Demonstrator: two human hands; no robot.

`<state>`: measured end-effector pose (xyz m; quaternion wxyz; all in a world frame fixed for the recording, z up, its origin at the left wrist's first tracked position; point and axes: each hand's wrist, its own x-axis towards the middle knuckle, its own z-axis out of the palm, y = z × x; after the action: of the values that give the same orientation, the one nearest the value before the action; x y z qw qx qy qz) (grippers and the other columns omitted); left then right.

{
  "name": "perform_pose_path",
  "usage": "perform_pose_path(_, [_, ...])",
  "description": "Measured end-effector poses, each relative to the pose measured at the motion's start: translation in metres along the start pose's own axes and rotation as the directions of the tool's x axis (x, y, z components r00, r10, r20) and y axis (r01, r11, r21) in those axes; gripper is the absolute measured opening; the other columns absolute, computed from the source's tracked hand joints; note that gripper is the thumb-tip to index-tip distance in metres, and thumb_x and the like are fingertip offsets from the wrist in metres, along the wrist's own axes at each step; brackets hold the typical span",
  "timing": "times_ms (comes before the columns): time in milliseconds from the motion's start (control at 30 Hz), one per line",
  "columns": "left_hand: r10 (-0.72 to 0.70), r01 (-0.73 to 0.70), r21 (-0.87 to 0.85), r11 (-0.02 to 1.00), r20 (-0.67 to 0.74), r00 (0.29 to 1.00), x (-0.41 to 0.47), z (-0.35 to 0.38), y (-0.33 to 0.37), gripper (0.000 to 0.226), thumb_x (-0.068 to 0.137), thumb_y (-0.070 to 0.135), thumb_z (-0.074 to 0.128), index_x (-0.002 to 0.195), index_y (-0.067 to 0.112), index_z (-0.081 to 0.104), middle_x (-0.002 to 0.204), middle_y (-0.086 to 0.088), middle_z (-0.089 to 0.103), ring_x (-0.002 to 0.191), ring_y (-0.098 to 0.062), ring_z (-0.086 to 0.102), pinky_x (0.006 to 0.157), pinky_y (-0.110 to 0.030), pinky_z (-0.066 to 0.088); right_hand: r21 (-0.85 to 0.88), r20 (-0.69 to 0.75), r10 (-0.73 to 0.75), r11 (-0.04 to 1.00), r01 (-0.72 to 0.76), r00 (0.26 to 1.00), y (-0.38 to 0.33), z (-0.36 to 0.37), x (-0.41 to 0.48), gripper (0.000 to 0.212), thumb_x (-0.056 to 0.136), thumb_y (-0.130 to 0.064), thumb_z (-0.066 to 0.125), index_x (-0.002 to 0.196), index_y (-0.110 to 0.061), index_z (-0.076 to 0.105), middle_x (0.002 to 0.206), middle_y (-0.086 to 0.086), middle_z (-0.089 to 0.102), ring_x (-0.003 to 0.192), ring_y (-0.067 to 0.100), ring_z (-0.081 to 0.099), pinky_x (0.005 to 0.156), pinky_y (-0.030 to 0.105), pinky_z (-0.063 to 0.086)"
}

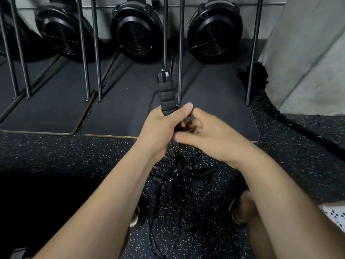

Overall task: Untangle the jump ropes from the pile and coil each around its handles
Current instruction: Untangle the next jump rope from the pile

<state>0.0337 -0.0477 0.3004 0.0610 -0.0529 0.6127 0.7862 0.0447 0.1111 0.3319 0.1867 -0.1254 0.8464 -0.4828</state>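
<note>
On the far left, smooth black rubber mats (46,101) lie on the speckled black rubber floor (56,150), with round black slatted fan housings (137,32) and thin metal rods (95,53) behind. The left hand (160,128) is wrapped tight round the lower end of a black ribbed foam jump-rope handle (165,90), held upright, its faceted hard cap on top. Below the hands, the tangled pile of thin black cords and beaded handles (173,184) rests on the floor between two shoes. The right hand (209,135) curls its fingers in beside the handle's base; whether it pinches a cord I cannot tell. A thick braided black rope (298,126) snakes along the floor's right side.
</note>
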Motion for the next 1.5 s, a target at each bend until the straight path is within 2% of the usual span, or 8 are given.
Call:
perform_pose_path(133, [0.015, -0.014, 0.014, 1.0, -0.071, 0.997, 0.0, 0.004, -0.001, 0.03, 0.096, 0.025, 0.079, 0.105, -0.003, 0.07, 0.091, -0.01, 0.073, 0.079, -0.017, 0.073, 0.069, -0.028, 0.056, -0.172, -0.153, -0.04, 0.985, 0.013, 0.987, -0.004, 0.013, 0.012, 0.027, 0.092, -0.035, 0.069, 0.116, -0.03, 0.058, 0.102, -0.012, 0.072, 0.092, 0.007, 0.069, 0.084, 0.038, 0.059])
perform_pose_path(267, [-0.039, 0.041, 0.056, 0.998, -0.04, 0.998, -0.003, 0.003, 0.004, 0.058, 0.094, 0.034, 0.082, 0.127, -0.007, 0.06, 0.095, -0.016, 0.073, 0.081, -0.023, 0.073, 0.065, -0.032, 0.057, -0.008, -0.096, -0.076, 0.997, 0.075, 0.993, 0.001, 0.017, 0.012, 0.04, 0.092, -0.026, 0.07, 0.128, -0.041, 0.061, 0.102, -0.017, 0.075, 0.083, 0.001, 0.07, 0.079, 0.032, 0.06])
perform_pose_path(400, [-0.045, 0.021, 0.216, 0.976, 0.109, 0.993, -0.009, 0.009, 0.009, 0.042, 0.087, 0.051, 0.081, 0.105, 0.016, 0.065, 0.116, -0.022, 0.064, 0.073, -0.031, 0.065, 0.051, -0.034, 0.049, 0.208, -0.019, -0.028, 0.978, 0.032, 0.999, 0.006, 0.02, 0.009, 0.029, 0.091, -0.004, 0.067, 0.103, -0.03, 0.072, 0.069, -0.009, 0.069, 0.063, 0.007, 0.06, 0.056, 0.02, 0.046])
perform_pose_path(633, [0.008, -0.089, 0.344, 0.935, 0.23, 0.973, -0.014, 0.008, -0.01, 0.05, 0.104, 0.055, 0.059, 0.142, 0.026, 0.046, 0.103, 0.008, 0.073, 0.103, -0.02, 0.073, 0.102, -0.041, 0.054, 0.632, -0.174, 0.199, 0.773, -0.045, 0.964, 0.012, 0.002, 0.01, 0.027, 0.085, -0.026, 0.061, 0.097, -0.003, 0.069, 0.074, 0.008, 0.057, 0.058, 0.016, 0.046, 0.053, 0.033, 0.035])
perform_pose_path(733, [-0.014, -0.07, 0.392, 0.918, 0.208, 0.978, -0.01, 0.002, -0.029, 0.031, 0.103, 0.049, 0.054, 0.126, 0.031, 0.065, 0.108, 0.005, 0.074, 0.113, -0.025, 0.069, 0.11, -0.056, 0.048, 0.733, -0.151, 0.182, 0.68, -0.014, 0.972, 0.014, -0.005, 0.006, 0.009, 0.088, -0.004, 0.057, 0.081, -0.01, 0.057, 0.069, 0.005, 0.05, 0.06, 0.018, 0.044, 0.058, 0.035, 0.034])
perform_pose_path(967, [0.09, -0.262, 0.652, 0.711, 0.284, 0.954, -0.007, -0.003, -0.05, 0.03, 0.091, 0.01, 0.08, 0.098, 0.036, 0.066, 0.101, 0.016, 0.065, 0.07, 0.006, 0.055, 0.068, -0.011, 0.041, 0.839, -0.169, 0.083, 0.534, 0.099, 0.982, 0.007, -0.019, -0.01, 0.01, 0.096, -0.005, 0.048, 0.089, -0.012, 0.046, 0.074, 0.007, 0.048, 0.063, 0.02, 0.041, 0.058, 0.034, 0.035])
perform_pose_path(1133, [0.307, -0.314, 0.829, 0.462, 0.182, 0.934, -0.002, -0.002, -0.071, 0.035, 0.079, 0.019, 0.092, 0.099, 0.035, 0.068, 0.104, 0.011, 0.051, 0.098, -0.014, 0.06, 0.087, -0.039, 0.056, 0.853, -0.218, 0.016, 0.489, 0.182, 0.976, -0.006, -0.025, -0.015, 0.015, 0.097, -0.006, 0.045, 0.083, -0.013, 0.046, 0.074, 0.006, 0.048, 0.065, 0.019, 0.04, 0.059, 0.032, 0.035])
perform_pose_path(1500, [0.362, -0.312, 0.787, 0.532, 0.122, 0.924, 0.007, -0.026, -0.037, 0.039, 0.086, 0.019, 0.088, 0.12, 0.036, 0.08, 0.106, 0.025, 0.074, 0.093, 0.011, 0.066, 0.085, -0.005, 0.046, 0.824, -0.389, 0.057, 0.467, 0.32, 0.919, -0.003, -0.064, -0.018, 0.009, 0.089, -0.018, 0.05, 0.087, -0.017, 0.041, 0.071, 0.001, 0.046, 0.059, 0.016, 0.04, 0.054, 0.028, 0.037])
